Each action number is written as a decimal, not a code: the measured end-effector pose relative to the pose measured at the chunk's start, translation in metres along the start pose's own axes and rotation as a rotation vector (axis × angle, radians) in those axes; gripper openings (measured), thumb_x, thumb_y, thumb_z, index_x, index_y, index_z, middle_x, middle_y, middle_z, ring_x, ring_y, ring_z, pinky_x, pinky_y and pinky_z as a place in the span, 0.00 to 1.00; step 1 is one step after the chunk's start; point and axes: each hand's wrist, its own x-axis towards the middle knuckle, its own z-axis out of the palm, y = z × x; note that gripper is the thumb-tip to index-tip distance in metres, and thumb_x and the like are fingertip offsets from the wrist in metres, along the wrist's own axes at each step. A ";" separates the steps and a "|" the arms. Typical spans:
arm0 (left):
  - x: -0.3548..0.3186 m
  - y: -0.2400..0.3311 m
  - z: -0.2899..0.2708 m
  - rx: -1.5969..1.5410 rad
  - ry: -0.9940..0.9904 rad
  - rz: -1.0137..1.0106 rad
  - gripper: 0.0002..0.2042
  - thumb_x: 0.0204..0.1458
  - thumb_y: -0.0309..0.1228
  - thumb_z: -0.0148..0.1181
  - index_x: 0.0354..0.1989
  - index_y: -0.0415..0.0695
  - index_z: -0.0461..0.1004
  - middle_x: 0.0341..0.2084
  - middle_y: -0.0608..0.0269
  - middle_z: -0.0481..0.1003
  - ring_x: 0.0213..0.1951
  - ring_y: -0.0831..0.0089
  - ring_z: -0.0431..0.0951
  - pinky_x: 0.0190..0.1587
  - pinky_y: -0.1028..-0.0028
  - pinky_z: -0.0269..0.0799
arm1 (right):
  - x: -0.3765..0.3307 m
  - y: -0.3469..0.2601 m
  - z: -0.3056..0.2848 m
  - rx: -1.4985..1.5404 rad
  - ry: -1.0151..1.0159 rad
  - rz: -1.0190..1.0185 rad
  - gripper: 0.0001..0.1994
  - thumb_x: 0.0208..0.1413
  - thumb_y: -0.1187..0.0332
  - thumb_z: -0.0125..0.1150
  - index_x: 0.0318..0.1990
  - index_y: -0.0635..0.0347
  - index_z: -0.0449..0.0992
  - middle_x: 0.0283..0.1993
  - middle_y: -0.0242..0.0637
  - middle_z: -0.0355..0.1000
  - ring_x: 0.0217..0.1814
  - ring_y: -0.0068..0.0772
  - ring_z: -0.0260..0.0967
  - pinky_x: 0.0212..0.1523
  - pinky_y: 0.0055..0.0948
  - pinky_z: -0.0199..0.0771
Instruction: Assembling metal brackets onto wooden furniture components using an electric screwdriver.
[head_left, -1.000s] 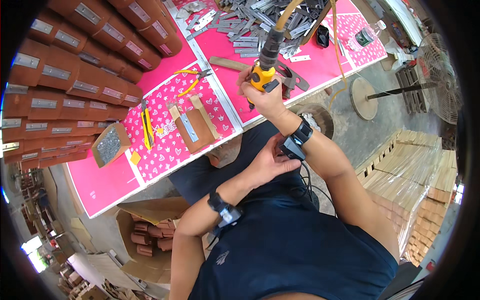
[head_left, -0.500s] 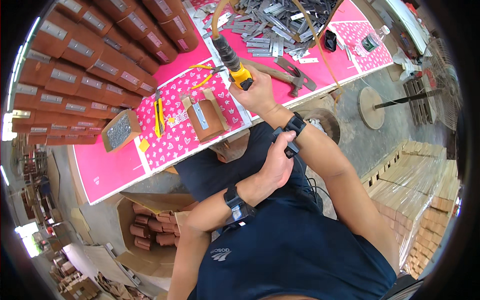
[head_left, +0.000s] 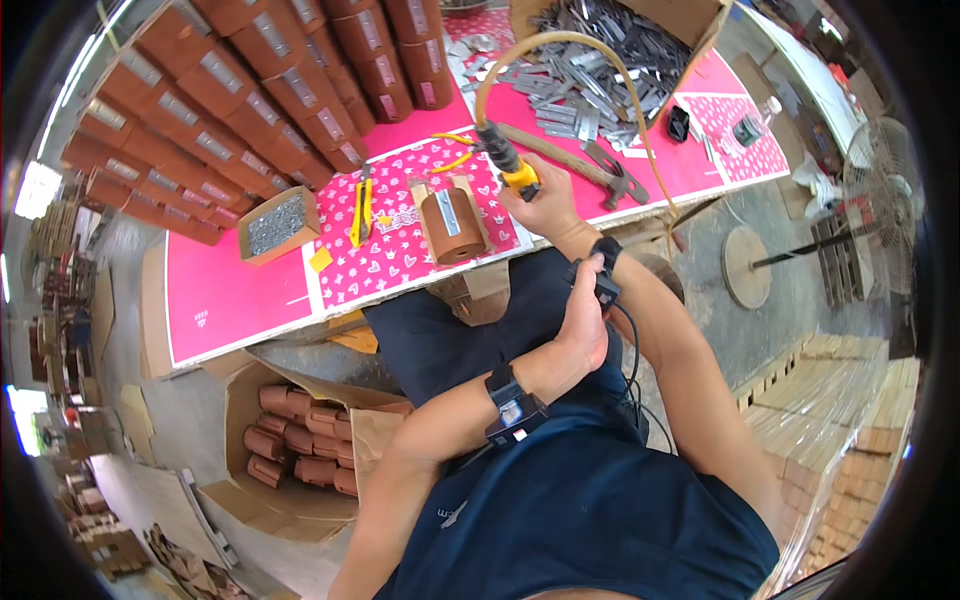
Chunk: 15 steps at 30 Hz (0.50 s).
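Observation:
My right hand (head_left: pixel 545 203) is wrapped around a yellow and black power screwdriver (head_left: pixel 512 170), which has a tan hose curving from its far end. My left hand (head_left: pixel 582 325) closes on a small black wrist device (head_left: pixel 605 287) strapped to my right wrist. Left of the screwdriver, a brown curved block (head_left: pixel 453 238) with a silver metal strip (head_left: pixel 449 212) on top rests in a wooden holder near the table's front edge. Pliers with yellow handles (head_left: pixel 453 152) lie just beyond it. A hammer (head_left: pixel 590 170) lies to the right of my right hand.
Stacked brown blocks (head_left: pixel 230 90) fill the table's back left. Nearby are a yellow tool (head_left: pixel 361 212) and a box of small metal pieces (head_left: pixel 277 228). Metal strips (head_left: pixel 580 90) are heaped at the back. A carton of brown pieces (head_left: pixel 290 510) stands below; a fan (head_left: pixel 880 190) is right.
The view has shifted, so the table things appear farther right. My right hand keeps hold of the screwdriver, and my left hand stays at the wrist device.

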 end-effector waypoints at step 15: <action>0.006 -0.001 -0.043 0.253 -0.190 0.126 0.15 0.62 0.39 0.61 0.55 0.51 0.70 0.48 0.72 0.75 0.51 0.78 0.72 0.53 0.68 0.66 | 0.005 0.015 0.004 0.091 0.131 0.012 0.12 0.45 0.68 0.68 0.38 0.62 0.78 0.25 0.35 0.75 0.24 0.27 0.71 0.30 0.28 0.72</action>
